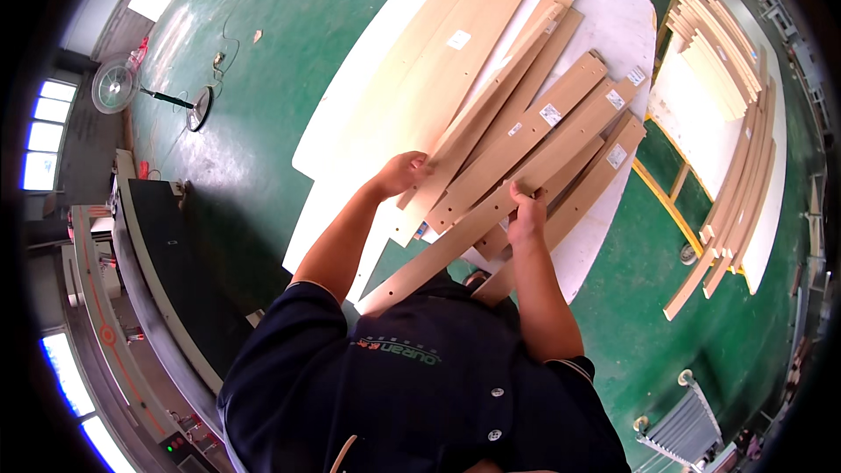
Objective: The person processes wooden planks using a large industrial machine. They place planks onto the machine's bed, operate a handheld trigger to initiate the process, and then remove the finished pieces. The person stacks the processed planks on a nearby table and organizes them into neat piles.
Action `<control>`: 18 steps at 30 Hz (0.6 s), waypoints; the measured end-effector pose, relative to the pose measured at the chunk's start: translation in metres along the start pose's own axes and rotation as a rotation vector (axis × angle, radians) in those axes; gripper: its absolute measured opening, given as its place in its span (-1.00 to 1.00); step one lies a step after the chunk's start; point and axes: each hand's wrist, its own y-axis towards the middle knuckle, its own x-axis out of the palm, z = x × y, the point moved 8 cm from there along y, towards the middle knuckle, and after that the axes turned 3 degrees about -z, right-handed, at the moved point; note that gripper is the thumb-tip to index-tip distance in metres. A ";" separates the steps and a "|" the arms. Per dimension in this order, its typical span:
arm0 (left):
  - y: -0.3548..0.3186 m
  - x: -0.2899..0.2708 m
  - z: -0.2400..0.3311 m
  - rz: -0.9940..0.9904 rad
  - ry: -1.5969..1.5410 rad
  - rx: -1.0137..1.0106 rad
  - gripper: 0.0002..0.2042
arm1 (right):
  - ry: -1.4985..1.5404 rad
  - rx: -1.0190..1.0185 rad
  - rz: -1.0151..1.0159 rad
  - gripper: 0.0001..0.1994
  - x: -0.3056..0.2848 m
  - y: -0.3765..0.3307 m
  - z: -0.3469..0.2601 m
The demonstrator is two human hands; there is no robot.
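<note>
left hand [405, 172] fingers curled, gripping a plank end | right hand [528, 213] pinching long plank [491, 210] | pale tan wood, narrow, small white label, lying slantwise atop plank pile [526, 114] on white table [613, 26]

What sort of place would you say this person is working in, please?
Probably a furniture or wood-panel workshop. Long tan boards lie fanned over a white table, more boards are stacked on a cart, and the floor is painted green.
</note>
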 end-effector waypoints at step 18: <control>-0.014 0.007 0.024 -0.357 -0.691 -0.185 -0.51 | -0.045 0.064 -0.093 -0.51 0.010 0.016 -0.001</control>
